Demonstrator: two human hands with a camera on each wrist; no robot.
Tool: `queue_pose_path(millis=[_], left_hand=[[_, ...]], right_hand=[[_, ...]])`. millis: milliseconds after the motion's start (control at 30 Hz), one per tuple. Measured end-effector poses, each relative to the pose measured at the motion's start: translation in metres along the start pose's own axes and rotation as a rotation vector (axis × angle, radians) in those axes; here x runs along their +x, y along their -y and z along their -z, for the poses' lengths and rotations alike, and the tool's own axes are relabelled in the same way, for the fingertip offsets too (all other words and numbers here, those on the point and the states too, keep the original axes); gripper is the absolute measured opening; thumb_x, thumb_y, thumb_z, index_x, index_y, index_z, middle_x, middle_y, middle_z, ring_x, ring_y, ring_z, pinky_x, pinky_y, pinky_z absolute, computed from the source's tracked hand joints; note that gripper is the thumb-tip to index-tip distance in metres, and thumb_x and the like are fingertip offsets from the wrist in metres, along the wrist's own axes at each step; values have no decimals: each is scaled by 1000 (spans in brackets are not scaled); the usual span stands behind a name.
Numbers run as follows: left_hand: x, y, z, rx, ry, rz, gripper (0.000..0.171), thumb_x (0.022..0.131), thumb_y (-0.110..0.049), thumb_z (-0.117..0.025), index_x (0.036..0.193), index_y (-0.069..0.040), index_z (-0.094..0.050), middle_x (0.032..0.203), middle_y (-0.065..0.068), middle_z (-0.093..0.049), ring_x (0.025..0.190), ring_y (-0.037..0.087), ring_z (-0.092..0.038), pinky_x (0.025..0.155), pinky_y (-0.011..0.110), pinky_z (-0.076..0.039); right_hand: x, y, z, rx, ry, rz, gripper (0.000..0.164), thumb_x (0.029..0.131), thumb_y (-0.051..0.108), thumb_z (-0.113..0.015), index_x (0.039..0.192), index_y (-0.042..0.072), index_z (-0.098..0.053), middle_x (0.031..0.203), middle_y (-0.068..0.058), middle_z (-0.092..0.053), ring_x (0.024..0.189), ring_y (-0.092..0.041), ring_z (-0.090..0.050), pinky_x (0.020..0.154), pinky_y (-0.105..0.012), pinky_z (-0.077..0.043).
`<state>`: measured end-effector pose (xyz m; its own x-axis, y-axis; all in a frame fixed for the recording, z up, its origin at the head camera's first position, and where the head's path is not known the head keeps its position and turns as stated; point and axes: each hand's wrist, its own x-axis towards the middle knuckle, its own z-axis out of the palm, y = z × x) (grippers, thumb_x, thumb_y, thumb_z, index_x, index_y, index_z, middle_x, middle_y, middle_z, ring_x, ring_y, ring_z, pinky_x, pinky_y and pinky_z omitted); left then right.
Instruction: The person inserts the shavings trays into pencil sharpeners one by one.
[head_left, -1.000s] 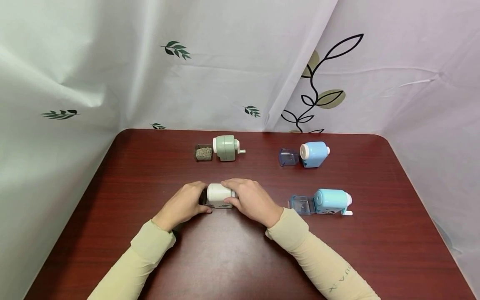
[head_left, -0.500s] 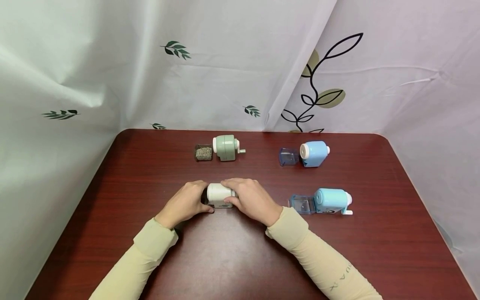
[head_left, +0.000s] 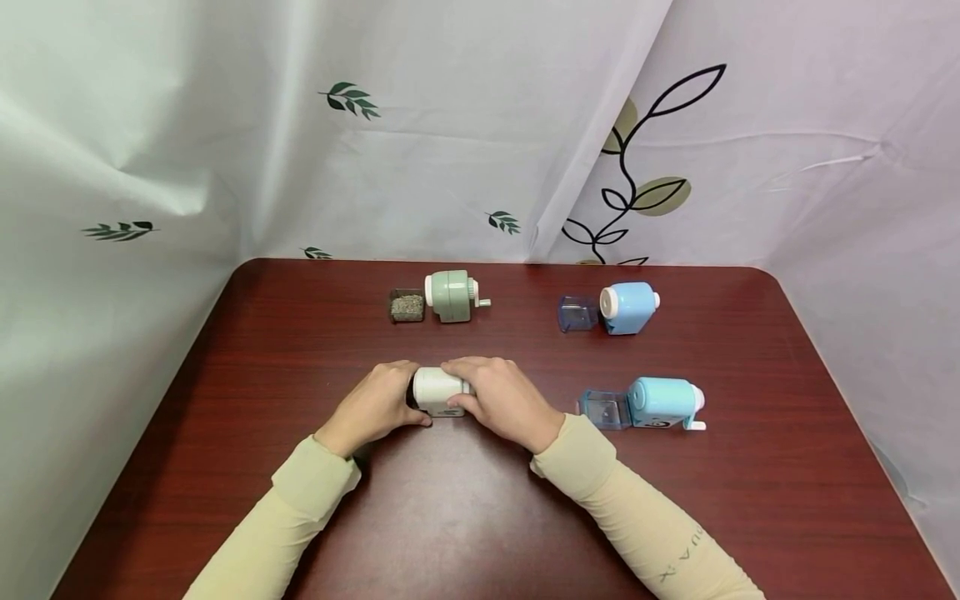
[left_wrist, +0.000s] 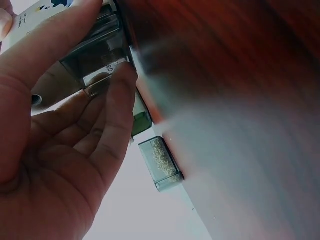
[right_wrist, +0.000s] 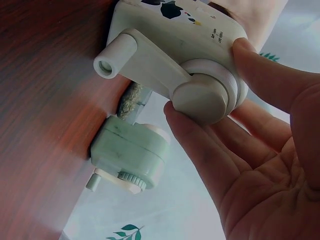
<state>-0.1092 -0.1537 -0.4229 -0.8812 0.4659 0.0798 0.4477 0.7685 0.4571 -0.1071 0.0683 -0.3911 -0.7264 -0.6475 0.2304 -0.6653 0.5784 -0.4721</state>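
Both hands [head_left: 442, 404] close together, fingers [right_wrist: 260, 70] curled

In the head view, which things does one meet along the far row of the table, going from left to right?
Tray of shavings → green sharpener → clear blue tray → blue sharpener.

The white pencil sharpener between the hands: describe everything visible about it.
The white pencil sharpener is a small plastic-looking crank model lying on the dark red table, near the front middle. Its body carries small dark printed patterns. A white crank arm with a round knob juts from a round end cap. At the other end sits a clear shavings drawer. The left hand pinches the drawer; the right hand grips the cap end.
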Motion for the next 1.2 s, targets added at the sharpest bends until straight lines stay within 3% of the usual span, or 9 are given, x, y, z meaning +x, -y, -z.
queue_pose_path(millis=[433,800,967,1200], left_hand=[[2,-4,-1,-40,-5,-20,65,61,-18,-98,115,0,-68,103,7,-71,88,20,-67,76,38,-55],[2,-6,-2,-56,-12,-18,66,59,-17,-99,113,1,-67,101,7,-71,85,20,-67,74,37,-56],[1,-7,-2,-63,-10,9,66,60,-17,-98,115,1,-66,104,8,-70,88,21,-66,76,38,-55],[-3,-10,-1,-44,0,106,80,61,-23,-99,126,-1,-58,112,11,-69,90,25,-67,78,43,-54]], right_hand=[[0,0,-1,18,-8,15,42,89,18,-78,126,0,-68,122,-11,-70,112,-20,-67,92,-39,-54],[0,1,-1,13,-8,16,42,89,18,-78,127,1,-67,122,-11,-70,113,-20,-67,92,-39,-54],[0,1,-1,14,-5,14,43,90,18,-78,128,2,-67,122,-11,-70,112,-20,-67,92,-38,-54],[-8,1,13,55,35,-45,60,89,27,-79,141,5,-56,134,-11,-63,122,-24,-59,101,-39,-47]])
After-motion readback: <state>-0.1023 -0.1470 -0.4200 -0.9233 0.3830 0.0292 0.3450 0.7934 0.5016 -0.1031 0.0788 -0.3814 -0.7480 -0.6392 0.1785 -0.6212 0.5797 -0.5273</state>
